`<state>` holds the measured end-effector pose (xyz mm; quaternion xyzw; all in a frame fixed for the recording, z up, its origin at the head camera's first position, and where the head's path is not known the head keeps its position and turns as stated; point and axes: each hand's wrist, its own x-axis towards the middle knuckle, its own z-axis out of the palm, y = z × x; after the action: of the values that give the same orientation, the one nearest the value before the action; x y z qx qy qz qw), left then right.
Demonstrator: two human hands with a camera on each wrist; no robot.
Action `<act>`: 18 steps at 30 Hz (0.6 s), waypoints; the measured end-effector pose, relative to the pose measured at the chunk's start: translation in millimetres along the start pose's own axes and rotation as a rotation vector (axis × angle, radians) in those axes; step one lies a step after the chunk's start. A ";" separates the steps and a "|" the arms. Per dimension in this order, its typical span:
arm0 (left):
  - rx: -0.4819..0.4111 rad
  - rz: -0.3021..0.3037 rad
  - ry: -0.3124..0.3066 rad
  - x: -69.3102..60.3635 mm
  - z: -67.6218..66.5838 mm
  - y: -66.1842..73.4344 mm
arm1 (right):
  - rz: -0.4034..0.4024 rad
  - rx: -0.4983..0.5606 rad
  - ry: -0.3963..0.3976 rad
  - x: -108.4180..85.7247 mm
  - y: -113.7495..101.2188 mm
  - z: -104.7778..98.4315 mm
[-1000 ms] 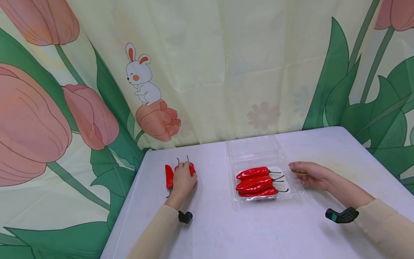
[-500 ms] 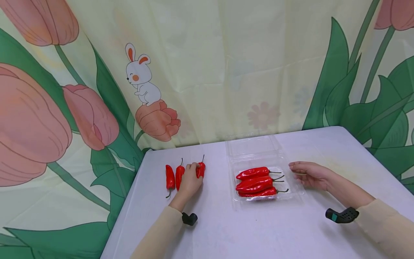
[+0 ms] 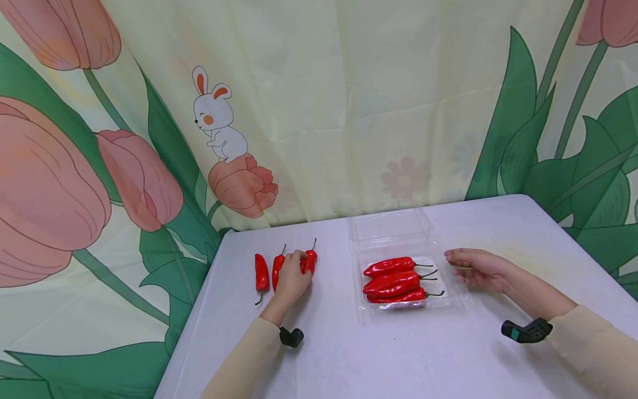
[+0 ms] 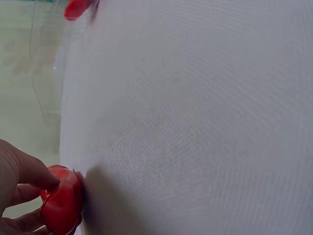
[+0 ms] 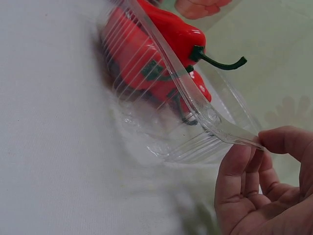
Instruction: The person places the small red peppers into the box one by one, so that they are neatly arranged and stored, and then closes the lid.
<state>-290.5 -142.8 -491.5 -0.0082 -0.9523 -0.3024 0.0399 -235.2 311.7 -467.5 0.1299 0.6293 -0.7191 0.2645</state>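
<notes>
My left hand [image 3: 293, 280] pinches a red pepper [image 3: 309, 261] on the left part of the table; in the left wrist view thumb and fingers lie round the pepper [image 4: 62, 208]. Just left of it lie a second pepper [image 3: 277, 268], partly behind the hand, and a third [image 3: 261, 274] with its stem toward me. Several red peppers [image 3: 391, 284] lie in a clear plastic box with its lid [image 3: 392, 226] folded back. My right hand [image 3: 480, 270] is at the box's right side; the right wrist view shows its thumb and fingers pinching the rim [image 5: 239, 141].
A white cloth [image 3: 344, 354] covers the table. Behind it hangs a curtain [image 3: 309, 111] printed with tulips and a rabbit. Black wrist devices sit on both forearms, the left one [image 3: 291, 337] and the right one [image 3: 526, 331].
My left hand has moved a little to the right with a pepper, which now lies apart from the two others. The right hand and the box have stayed in place.
</notes>
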 end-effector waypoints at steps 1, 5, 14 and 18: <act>-0.001 -0.001 0.000 -0.1 0.2 -0.3 | 0.001 -0.001 0.001 0.1 0.0 -0.1; -0.002 -0.002 -0.002 0.6 1.0 -1.2 | 0.000 -0.013 0.002 0.9 -0.2 -0.5; -0.004 -0.005 -0.005 1.2 2.1 -0.7 | 0.001 -0.011 0.002 0.2 -1.3 1.0; -0.010 0.002 -0.004 0.5 3.4 1.0 | 0.002 -0.009 0.002 0.0 -1.0 1.4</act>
<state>-291.2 -140.0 -493.7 -0.0100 -0.9508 -0.3072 0.0382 -235.6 310.4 -466.3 0.1302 0.6326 -0.7160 0.2650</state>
